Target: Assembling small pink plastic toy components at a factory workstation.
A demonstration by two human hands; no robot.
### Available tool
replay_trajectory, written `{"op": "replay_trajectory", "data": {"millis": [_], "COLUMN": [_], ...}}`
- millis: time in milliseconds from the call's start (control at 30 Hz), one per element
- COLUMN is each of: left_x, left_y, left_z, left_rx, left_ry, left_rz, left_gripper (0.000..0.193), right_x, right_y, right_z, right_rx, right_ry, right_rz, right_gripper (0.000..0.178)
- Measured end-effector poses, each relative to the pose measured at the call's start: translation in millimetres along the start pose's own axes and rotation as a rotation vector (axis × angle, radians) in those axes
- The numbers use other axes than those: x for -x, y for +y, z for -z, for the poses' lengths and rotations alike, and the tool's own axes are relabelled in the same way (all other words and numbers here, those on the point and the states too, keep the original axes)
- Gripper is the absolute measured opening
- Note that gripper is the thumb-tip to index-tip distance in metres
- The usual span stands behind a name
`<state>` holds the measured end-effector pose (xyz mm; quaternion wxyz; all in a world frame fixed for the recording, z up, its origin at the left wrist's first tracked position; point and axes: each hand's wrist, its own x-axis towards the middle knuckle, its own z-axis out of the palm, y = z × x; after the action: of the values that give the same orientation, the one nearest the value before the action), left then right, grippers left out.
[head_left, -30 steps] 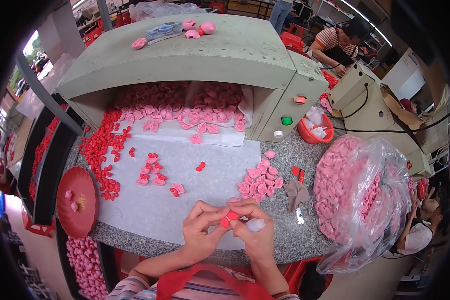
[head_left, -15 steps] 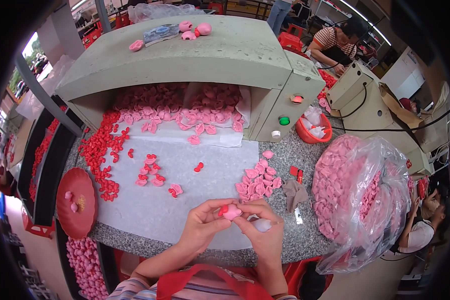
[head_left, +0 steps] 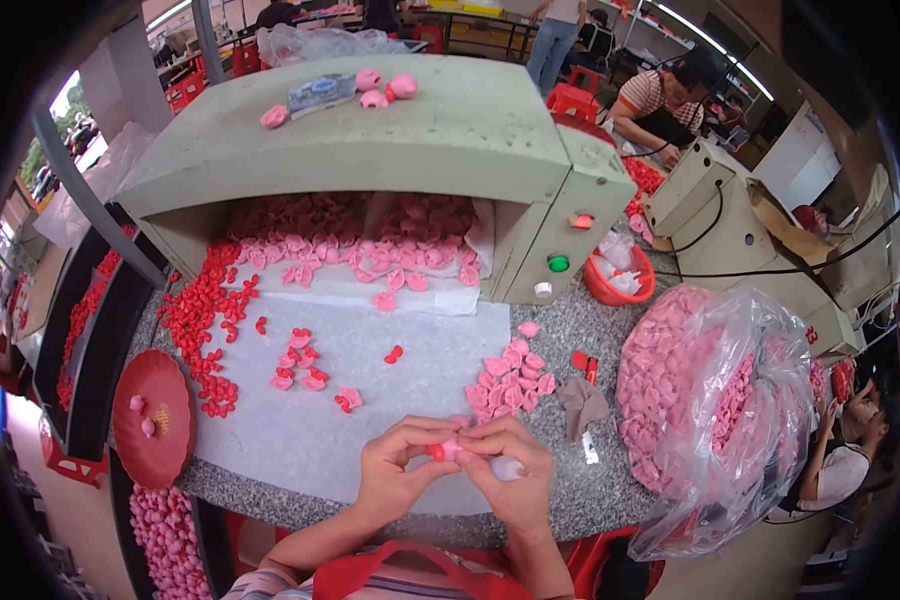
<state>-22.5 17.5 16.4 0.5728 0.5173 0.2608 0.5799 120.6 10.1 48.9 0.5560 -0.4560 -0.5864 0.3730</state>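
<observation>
- Left hand [head_left: 395, 470] and right hand [head_left: 510, 465] meet at the near edge of the desk [head_left: 610, 330], fingertips pinched on one small pink piece [head_left: 448, 449]; a white object sits in the right palm.
- Best held close and steady, thumbs opposed.
- Pink pile [head_left: 510, 375] just beyond; red pieces [head_left: 205, 320] left; bulging bag [head_left: 715, 400] crowds the right.

Worktop [head_left: 610, 480]: speckled grey stone, polished. White sheet [head_left: 270, 420]: matt, paper-like. Bag [head_left: 770, 400]: clear glossy plastic, crinkled. Pink pieces [head_left: 510, 375]: smooth, soft sheen. Red dish [head_left: 170, 400]: shiny plastic. Machine housing [head_left: 420, 140]: dull painted metal.
</observation>
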Motion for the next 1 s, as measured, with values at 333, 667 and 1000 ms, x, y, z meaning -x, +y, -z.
{"op": "replay_trajectory", "data": {"millis": [333, 667, 1000], "left_x": [3.5, -4.2, -0.3], "left_y": [15.4, 15.6, 8.3], "left_z": [-7.7, -11.6, -9.0], "left_rx": [-0.241, -0.493, -0.555], "left_ry": [0.011, 0.060, 0.076], "left_rz": [0.021, -0.210, -0.241], "left_gripper": [0.037, 0.036, 0.034], "right_x": [11.1, 4.9, 6.4], "right_y": [-3.5, -11.7, -6.1], "right_z": [-0.9, 2.4, 1.1], "right_rx": [-0.211, -0.353, -0.430], "right_ry": [-0.018, -0.097, -0.103], "right_rz": [-0.231, -0.471, -0.518], "right_gripper": [0.022, 0.045, 0.038]}}
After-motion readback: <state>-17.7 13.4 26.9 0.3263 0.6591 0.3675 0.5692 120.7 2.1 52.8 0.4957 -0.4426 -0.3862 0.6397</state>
